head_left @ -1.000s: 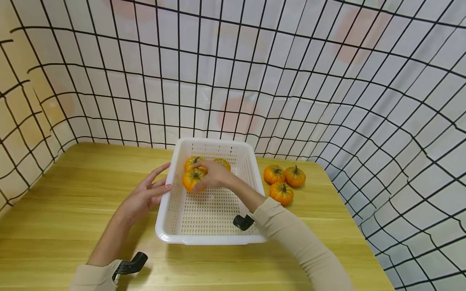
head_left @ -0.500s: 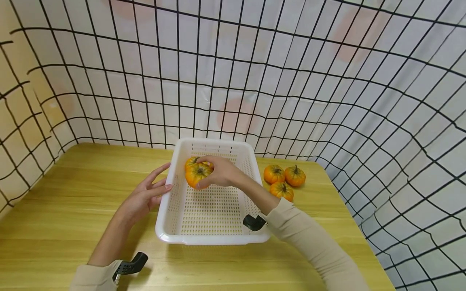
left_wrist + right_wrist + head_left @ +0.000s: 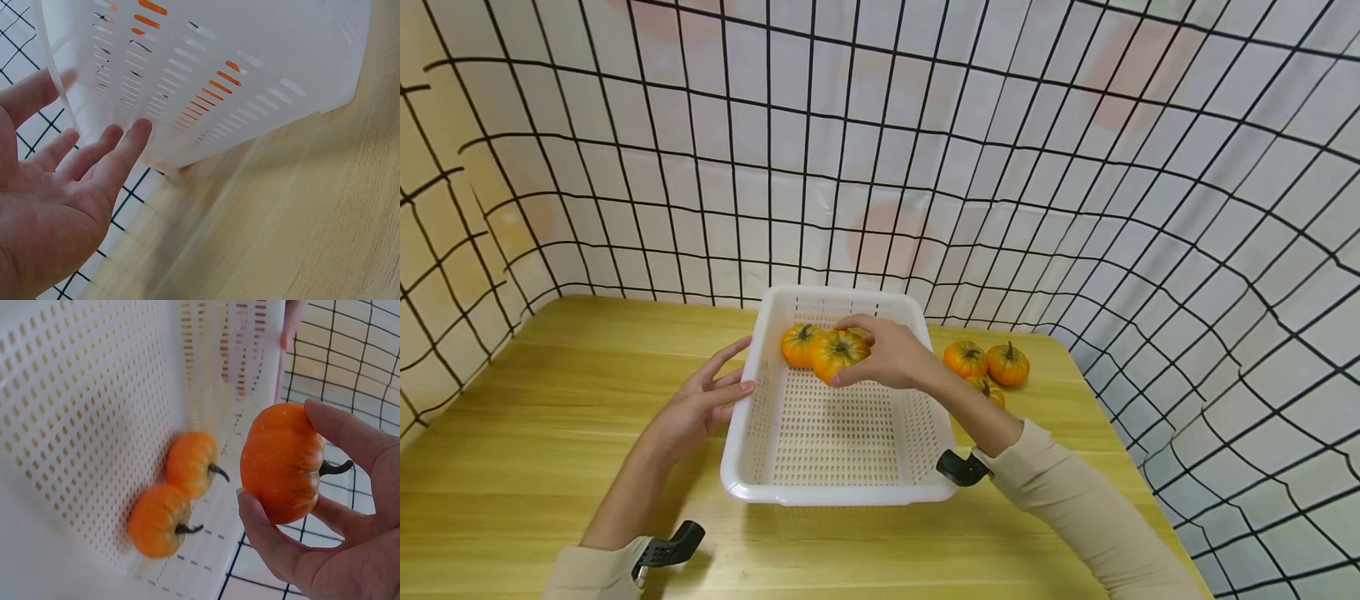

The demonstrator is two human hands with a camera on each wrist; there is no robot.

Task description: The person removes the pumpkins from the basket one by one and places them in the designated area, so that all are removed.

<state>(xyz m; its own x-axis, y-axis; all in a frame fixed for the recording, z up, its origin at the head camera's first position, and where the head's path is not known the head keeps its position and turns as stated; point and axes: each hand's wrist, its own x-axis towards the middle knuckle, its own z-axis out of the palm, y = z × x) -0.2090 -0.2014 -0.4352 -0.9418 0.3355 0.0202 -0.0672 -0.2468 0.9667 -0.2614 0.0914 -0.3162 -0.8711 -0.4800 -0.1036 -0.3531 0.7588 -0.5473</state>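
Observation:
My right hand (image 3: 891, 354) holds a small orange pumpkin (image 3: 837, 357) between thumb and fingers, lifted above the floor of the white plastic basket (image 3: 838, 493). In the right wrist view the held pumpkin (image 3: 281, 464) shows its dark stem towards the palm. Two more pumpkins lie in the basket's far part: one pumpkin (image 3: 192, 464) near the left wall, another pumpkin (image 3: 159, 520) beside it. My left hand (image 3: 696, 408) is at the basket's left side, thumb on the rim. The left wrist view shows its fingers (image 3: 134, 140) fairly straight against or close to the slotted wall.
Three pumpkins (image 3: 1007, 363) sit grouped on the wooden table (image 3: 550, 417), right of the basket; the right forearm partly covers one. Black wire mesh (image 3: 880, 179) with a pale sheet behind stands along the back and sides. A black camera mount (image 3: 673, 543) sits on each wrist.
My right hand has lifted the front pumpkin off the basket floor and carried it to the right. The left hand and the basket have stayed in place.

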